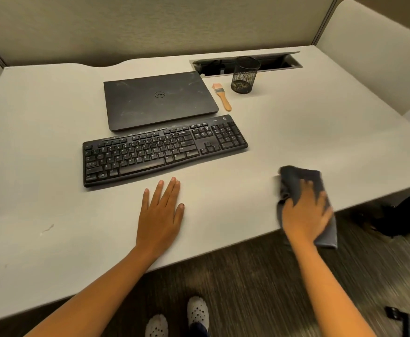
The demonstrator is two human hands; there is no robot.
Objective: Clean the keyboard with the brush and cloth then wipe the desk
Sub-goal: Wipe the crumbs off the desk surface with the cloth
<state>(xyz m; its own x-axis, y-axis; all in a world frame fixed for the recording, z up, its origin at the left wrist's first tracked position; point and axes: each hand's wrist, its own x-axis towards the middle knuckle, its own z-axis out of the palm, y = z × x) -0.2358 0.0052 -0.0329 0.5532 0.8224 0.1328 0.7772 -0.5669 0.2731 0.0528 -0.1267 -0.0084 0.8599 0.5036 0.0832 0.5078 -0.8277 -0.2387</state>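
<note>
One bench (pixel 53 142): wiping looks under way, judged the final stage, with most of the surface probably left. One closed laptop (pixel 160 99). One keyboard (pixel 165 149) just in front of it, apparently finished. One cloth (pixel 298 178) at the front right edge, partly overhanging, pressed by the right hand (pixel 306 212), grip apart. Left hand (pixel 161 210) flat near the keyboard, grip apart, holding nothing. One mesh cup (pixel 245 75). One brush (pixel 222 96) beside the laptop.

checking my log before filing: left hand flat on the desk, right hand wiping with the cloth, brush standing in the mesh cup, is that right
Not quite. The head view shows the brush lying on the desk between the laptop and the mesh cup, not standing in it. The left hand, right hand and cloth are as you say.
</note>
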